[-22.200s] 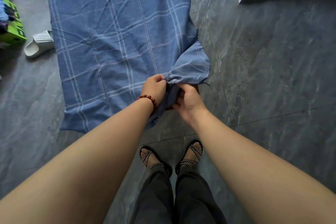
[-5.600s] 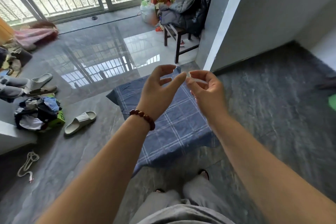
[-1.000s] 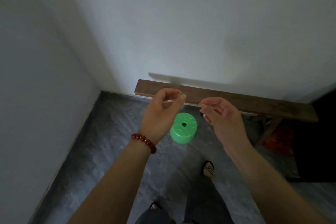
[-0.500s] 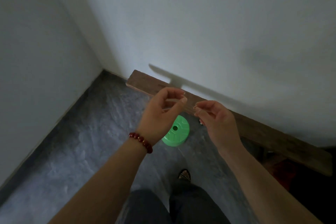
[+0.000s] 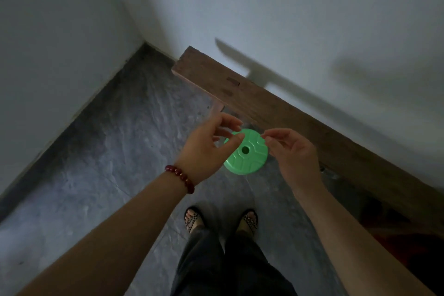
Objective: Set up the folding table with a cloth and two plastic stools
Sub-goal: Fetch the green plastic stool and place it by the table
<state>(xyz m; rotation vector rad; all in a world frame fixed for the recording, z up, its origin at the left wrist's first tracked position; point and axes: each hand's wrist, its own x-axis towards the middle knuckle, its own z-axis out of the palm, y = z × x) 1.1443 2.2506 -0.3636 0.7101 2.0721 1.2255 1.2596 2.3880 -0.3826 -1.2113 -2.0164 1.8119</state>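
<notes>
Head view: the green stool [image 5: 245, 151] stands on the grey floor [image 5: 108, 151], near side of a wooden bench [image 5: 264, 101]. Above it, the left hand [image 5: 204, 151] is loosely curled and holds nothing. The right hand [image 5: 293, 158] has its fingertips pinched together, and I cannot tell whether it holds anything.

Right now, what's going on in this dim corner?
A person stands over a green plastic stool on the floor, beside a wooden bench against the wall. The left hand and right hand hover above the stool with fingers loosely curled, touching neither it nor the bench. Whether they pinch something thin cannot be told.
</notes>
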